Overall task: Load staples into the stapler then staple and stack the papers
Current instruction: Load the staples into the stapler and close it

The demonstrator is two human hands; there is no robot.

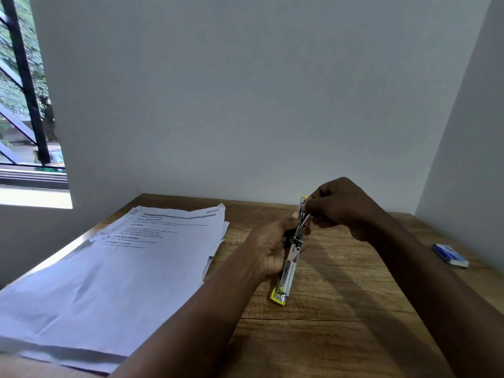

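Your stapler (291, 257) sits just right of the frame's centre, lifted above the desk, opened out flat so its long axis runs from about 6 o'clock near you up to 12 o'clock, leaning slightly toward 1; the yellow-tipped near end points back at you and the far yellow end points at the wall. Your left hand (272, 245) wraps its middle from the 9 o'clock side, fingers closed around the body. Your right hand (339, 205) comes in from 3 o'clock with its fingertips pinched together at the far end of the metal channel; whether they hold staples is too small to tell. You have one stapler, one small blue box (450, 255) lying at 3 o'clock well apart from your hands, and one loose pile of printed papers (122, 268) spread at 9 o'clock, its sheets too overlapped to count. Everything rests on a wooden desk (341, 323) with visible grain, set into a corner of plain pale walls (245, 91). A window (24, 105) with dark bars and green foliage behind it sits at 10 o'clock.
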